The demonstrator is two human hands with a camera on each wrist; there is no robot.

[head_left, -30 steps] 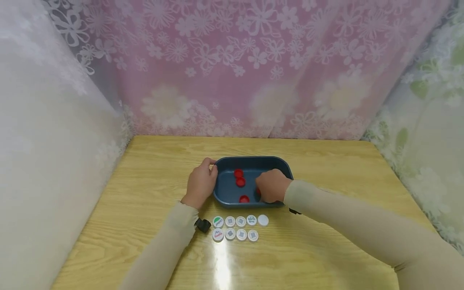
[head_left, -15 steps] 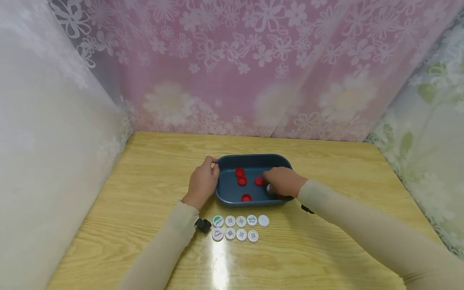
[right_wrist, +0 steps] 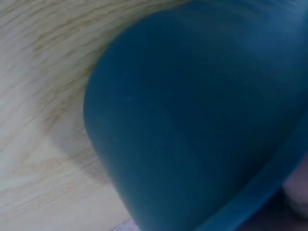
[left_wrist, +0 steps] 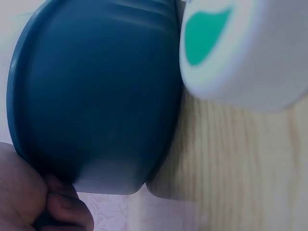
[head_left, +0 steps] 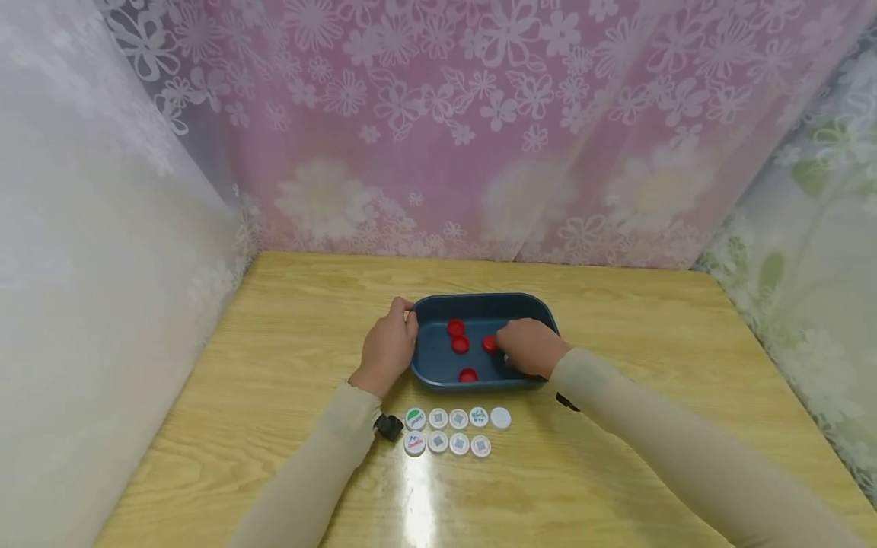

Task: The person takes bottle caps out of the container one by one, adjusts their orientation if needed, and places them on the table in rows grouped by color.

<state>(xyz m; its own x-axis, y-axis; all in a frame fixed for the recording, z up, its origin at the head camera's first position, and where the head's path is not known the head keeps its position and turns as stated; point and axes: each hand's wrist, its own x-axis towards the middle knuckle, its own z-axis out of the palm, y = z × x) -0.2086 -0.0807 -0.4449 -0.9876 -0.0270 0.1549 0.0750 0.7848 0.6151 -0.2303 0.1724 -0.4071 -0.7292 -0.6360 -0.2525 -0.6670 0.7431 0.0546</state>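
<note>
So there's a dark blue tray (head_left: 436, 361) with rounded corners sitting on a wooden table (head_left: 596, 472), and I count four red bottle caps in it that I can actually see: a back cap (head_left: 455, 327) and a middle cap (head_left: 460, 345) touching each other left of centre, a front cap (head_left: 468, 376) down by the near wall, and a right-hand cap (head_left: 489, 344) right up against the fingers. They're all shiny, round and plain red, and the first three look like shallow cups with a raised rim. Left hand (head_left: 387, 346) has its fingers curled over the tray's left end, gripping the rim. Right hand (head_left: 530, 348) is inside the right half of the tray, knuckles up and fingers bent downward; there's a small pale bit (head_left: 507, 360) at its fingertips, but it's mostly hidden, so I honestly can't tell if it's pinching anything. In front of the tray are nine white caps in two rows, five over four: a green-and-white cap (head_left: 415, 418) starts the far row, a plain white cap (head_left: 501, 418) ends it, and several have grey squares on top.
</note>
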